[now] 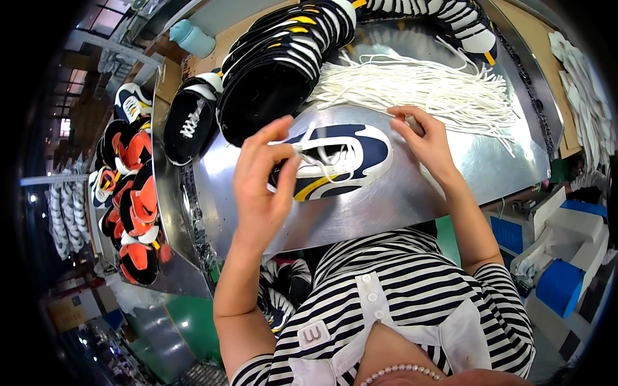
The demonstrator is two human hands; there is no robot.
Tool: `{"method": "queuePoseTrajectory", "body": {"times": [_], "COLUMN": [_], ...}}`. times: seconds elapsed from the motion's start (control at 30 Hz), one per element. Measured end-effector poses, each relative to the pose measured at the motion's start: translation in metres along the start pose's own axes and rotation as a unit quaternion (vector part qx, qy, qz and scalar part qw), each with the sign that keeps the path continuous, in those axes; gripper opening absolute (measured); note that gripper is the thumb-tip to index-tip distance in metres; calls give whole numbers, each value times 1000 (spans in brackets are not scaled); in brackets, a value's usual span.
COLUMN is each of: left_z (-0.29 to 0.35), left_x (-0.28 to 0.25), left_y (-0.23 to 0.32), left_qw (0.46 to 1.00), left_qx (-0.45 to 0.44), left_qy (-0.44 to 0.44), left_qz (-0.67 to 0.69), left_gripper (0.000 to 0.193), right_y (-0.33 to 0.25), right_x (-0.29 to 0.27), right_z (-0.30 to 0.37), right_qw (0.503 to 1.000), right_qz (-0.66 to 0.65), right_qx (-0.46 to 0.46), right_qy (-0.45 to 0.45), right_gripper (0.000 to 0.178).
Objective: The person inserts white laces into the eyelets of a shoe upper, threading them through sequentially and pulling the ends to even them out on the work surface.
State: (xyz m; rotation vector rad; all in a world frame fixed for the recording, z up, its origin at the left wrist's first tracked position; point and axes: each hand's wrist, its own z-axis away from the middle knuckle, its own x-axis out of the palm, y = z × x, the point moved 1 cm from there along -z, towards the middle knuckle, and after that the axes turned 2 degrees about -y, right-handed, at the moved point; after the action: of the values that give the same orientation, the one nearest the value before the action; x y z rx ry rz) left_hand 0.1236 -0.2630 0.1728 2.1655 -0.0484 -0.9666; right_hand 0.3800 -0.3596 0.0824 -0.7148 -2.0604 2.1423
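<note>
Black and white stripes cover the person's shirt (pixel 399 276), close to the near edge of the metal counter (pixel 347 225). A strip of bare, shiny metal runs between that edge and the shoe (pixel 376 153), which lies sideways near the middle, toe toward the right edge. It is navy with white trim around the toe and opening, and a yellow band slants along its near side; white lacing (pixel 344 157) crosses the throat in loose loops.

The hands are apart. The left hand (pixel 261 183) covers part of the heel end, its curled fingertips at a strand of the lacing; how firmly they pinch it cannot be told. The right hand (pixel 428 141) is raised beyond the toe, thumb and forefinger curved toward each other; whether they hold anything is unclear. More open metal lies between the right forearm and the near right corner.

Farther back, a bundle of white laces (pixel 412 90) spreads toward the right edge. Nested dark uppers (pixel 277 83) crowd the far left corner, and another row (pixel 444 14) curves along the far edge.
</note>
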Motion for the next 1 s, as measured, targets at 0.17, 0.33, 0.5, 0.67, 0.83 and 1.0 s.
{"method": "queuePoseTrajectory", "body": {"times": [0.17, 0.33, 0.5, 0.67, 0.83, 1.0], "left_z": [-5, -6, 2, 6, -4, 13], "left_x": [34, 36, 31, 30, 45, 20], "left_y": [2, -8, -22, -33, -23, -40], "left_qw": [989, 922, 932, 930, 948, 949], "left_qx": [-51, -146, -182, -200, -145, -221], "left_qy": [-78, -85, -36, -20, -49, 17], "left_qz": [113, 349, 311, 308, 278, 226], "left_gripper": [9, 9, 6, 6, 7, 5], "right_y": [-27, -24, -23, -25, -35, -46], "right_x": [31, 53, 51, 8, 42, -49], "right_z": [15, -13, -16, -2, -4, 12], "right_qw": [987, 970, 961, 966, 978, 900], "right_qz": [-114, -168, -201, -240, -140, 8], "right_qx": [5, 7, -27, 31, -18, -4], "right_qy": [-112, -178, -187, -90, -156, -436], "right_gripper": [32, 25, 13, 17, 21, 31]}}
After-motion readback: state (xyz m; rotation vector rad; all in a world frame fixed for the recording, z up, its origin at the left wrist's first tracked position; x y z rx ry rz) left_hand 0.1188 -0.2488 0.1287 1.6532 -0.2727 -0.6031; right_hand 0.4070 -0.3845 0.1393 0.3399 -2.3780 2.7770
